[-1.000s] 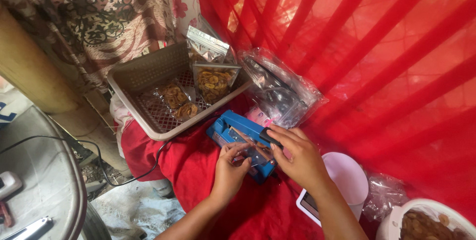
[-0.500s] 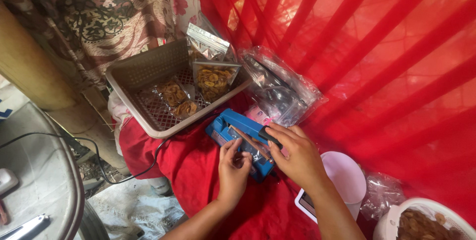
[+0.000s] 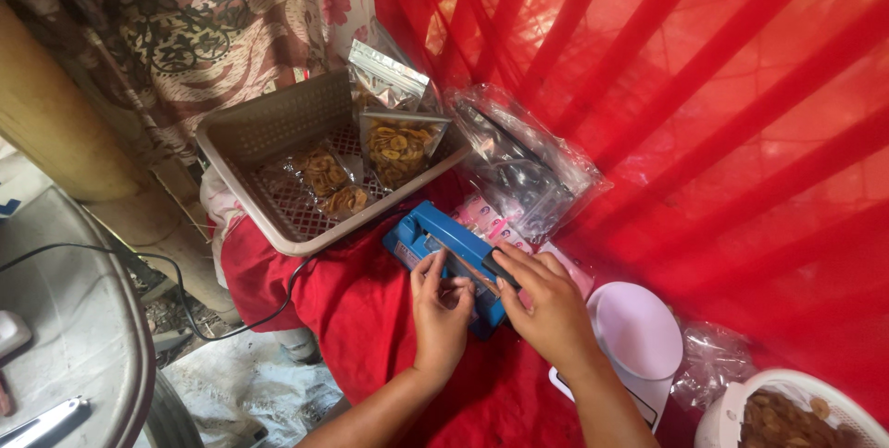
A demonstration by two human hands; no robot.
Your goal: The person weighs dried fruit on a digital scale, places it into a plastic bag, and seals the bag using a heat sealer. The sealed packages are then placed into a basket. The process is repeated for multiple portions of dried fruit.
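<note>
Both hands on the blue heat sealer (image 3: 435,240) w/ black cord, which sits on the red-clothed bench (image 3: 361,318): right hand (image 3: 546,304) presses down on its bar, fingers together over the near end, while left hand (image 3: 442,309) has fingertips pinched at the sealer's front edge, on what I can't tell. Beyond the hands, a beige basket (image 3: 278,133) w/ sealed snack pouches (image 3: 398,147); right of the right hand, a white scale (image 3: 639,332).

Both hands rest on the blue heat sealer (image 3: 444,249): left hand (image 3: 443,314) at its front edge, right hand (image 3: 548,304) apparently pressing its arm; basket (image 3: 269,133) just beyond.
</note>
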